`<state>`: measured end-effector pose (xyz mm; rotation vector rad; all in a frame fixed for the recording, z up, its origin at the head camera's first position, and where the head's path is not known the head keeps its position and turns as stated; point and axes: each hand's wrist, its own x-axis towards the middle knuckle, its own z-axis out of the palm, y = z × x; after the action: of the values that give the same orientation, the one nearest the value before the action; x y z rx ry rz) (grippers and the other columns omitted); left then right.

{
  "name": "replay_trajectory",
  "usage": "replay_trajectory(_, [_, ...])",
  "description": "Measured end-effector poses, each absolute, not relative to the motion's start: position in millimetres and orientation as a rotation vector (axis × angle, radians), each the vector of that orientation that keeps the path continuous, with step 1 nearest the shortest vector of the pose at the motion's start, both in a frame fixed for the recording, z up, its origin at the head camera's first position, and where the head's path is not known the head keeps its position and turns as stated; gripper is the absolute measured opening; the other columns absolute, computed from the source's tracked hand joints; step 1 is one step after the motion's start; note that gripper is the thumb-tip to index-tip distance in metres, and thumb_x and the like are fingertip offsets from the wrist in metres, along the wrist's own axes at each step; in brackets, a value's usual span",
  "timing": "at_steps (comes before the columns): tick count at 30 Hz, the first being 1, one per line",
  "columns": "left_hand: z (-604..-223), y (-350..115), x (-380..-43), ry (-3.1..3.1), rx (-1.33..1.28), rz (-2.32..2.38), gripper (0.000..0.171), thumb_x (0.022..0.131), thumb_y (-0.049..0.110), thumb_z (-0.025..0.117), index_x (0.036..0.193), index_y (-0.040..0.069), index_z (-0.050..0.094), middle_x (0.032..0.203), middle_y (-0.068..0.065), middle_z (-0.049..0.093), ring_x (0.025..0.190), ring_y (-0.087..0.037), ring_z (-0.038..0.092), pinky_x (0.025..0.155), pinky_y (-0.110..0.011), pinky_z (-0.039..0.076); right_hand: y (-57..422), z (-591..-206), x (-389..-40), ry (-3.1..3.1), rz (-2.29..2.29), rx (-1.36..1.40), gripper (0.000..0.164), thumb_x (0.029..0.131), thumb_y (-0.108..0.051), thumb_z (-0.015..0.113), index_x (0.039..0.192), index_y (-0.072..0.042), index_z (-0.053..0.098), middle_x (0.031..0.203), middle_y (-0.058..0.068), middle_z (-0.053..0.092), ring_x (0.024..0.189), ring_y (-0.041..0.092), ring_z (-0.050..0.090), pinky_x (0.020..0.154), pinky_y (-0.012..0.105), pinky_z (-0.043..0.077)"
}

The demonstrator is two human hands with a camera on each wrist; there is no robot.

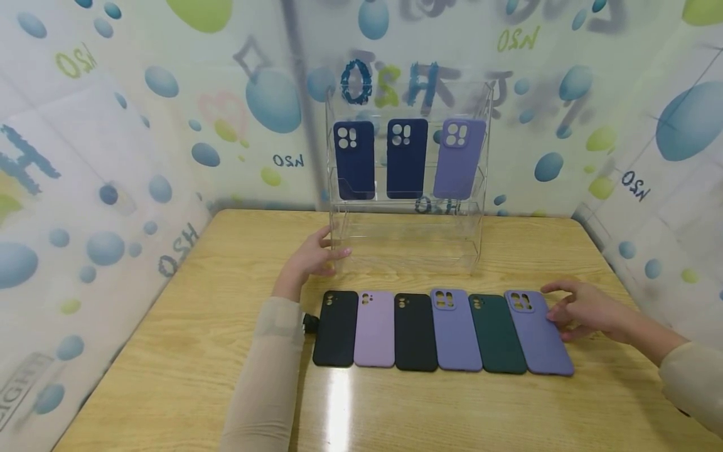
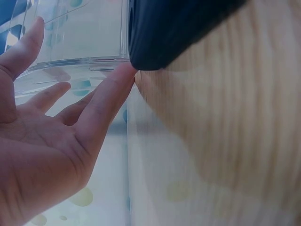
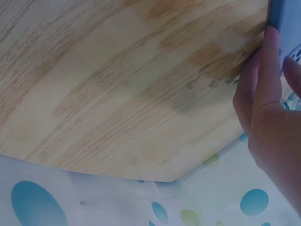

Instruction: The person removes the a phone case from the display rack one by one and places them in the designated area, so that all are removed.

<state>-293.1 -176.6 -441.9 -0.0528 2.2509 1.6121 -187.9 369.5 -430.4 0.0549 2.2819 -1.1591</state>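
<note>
A clear display stand (image 1: pixel 407 251) stands at the back of the table. Upright on its upper tier are two navy phone cases (image 1: pixel 356 160) and a purple phone case (image 1: pixel 459 160). At the stand's lower left side is my left hand (image 1: pixel 312 256), fingers spread and fairly straight. My right hand (image 1: pixel 587 311) is at the right edge of the rightmost purple phone case (image 1: pixel 542 339); in the right wrist view its fingertips (image 3: pixel 270 40) touch the case's edge, thumb apart. Left of that case, in a row, lie a green case (image 1: pixel 498 336), another purple case, a lilac case (image 1: pixel 375 333) and two black cases (image 1: pixel 415 333).
The wooden table (image 1: pixel 198 326) meets patterned walls (image 1: pixel 237 169) at the back and sides. A small black object (image 1: pixel 310 323) shows beside the left forearm, near the leftmost black case. In the left wrist view a dark case corner (image 2: pixel 164 33) blocks the upper part.
</note>
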Motion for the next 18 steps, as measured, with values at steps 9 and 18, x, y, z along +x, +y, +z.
replay_trajectory(9, [-441.9,-176.7,-292.8,2.248,-0.050,1.607,0.093,0.101,0.025,0.076,0.172,0.033,0.017,0.172,-0.019,0.034,0.141,-0.039,0.056,0.102,-0.049,0.062,370.0,-431.2,-188.9,2.245,-1.153,0.051,0.076,0.101,-0.008,0.069,0.160,0.011,0.024,0.115,0.018,0.067,0.096,0.023,0.069,0.075,0.043,0.068])
replay_trajectory(18, [-443.7,-177.6,-294.7,2.252,-0.046,1.612,0.093,0.100,0.025,0.077,0.172,0.033,0.018,0.171,-0.021,0.035,0.136,-0.039,0.059,0.094,-0.043,0.065,367.9,-419.4,-200.3,2.254,-1.079,-0.012,0.084,0.100,-0.014,0.073,0.161,0.011,0.020,0.121,0.023,0.064,0.100,0.024,0.067,0.083,0.046,0.067])
